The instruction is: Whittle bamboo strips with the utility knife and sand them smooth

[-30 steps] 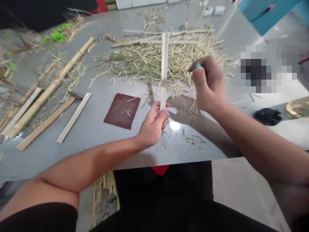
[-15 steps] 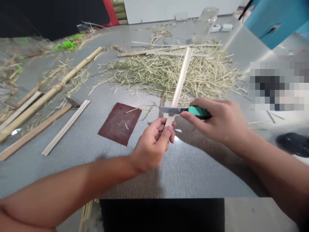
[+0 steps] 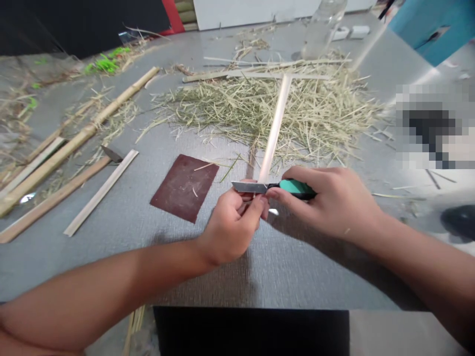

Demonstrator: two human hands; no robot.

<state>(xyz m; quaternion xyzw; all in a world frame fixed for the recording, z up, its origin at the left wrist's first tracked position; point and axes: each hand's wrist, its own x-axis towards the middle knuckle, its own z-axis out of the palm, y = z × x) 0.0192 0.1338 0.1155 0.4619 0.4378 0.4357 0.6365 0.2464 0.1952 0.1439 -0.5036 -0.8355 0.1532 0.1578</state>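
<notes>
My left hand [image 3: 235,222] is closed around the lower end of a pale, flat strip [image 3: 275,126] that looks like split bamboo. The strip points away from me, over a heap of thin shavings [image 3: 237,106]. In my right hand [image 3: 330,198] is a utility knife [image 3: 297,187] with a green and black handle. Its metal blade lies crosswise over the strip, just above my left fingertips. Left of my hands, a dark red-brown sheet like sandpaper [image 3: 183,188] lies flat with a few shavings on it.
At left lie a bamboo pole [image 3: 87,131], a wooden-handled tool with a dark metal head [image 3: 67,193] and another pale strip [image 3: 102,193]. A clear bottle [image 3: 322,32] stands at the back. A dark rounded object [image 3: 460,222] sits at the right edge of view.
My right hand has drawn the knife down the strip toward me and slightly left, close to my left fingers. My left hand keeps its hold, nearly in place.
</notes>
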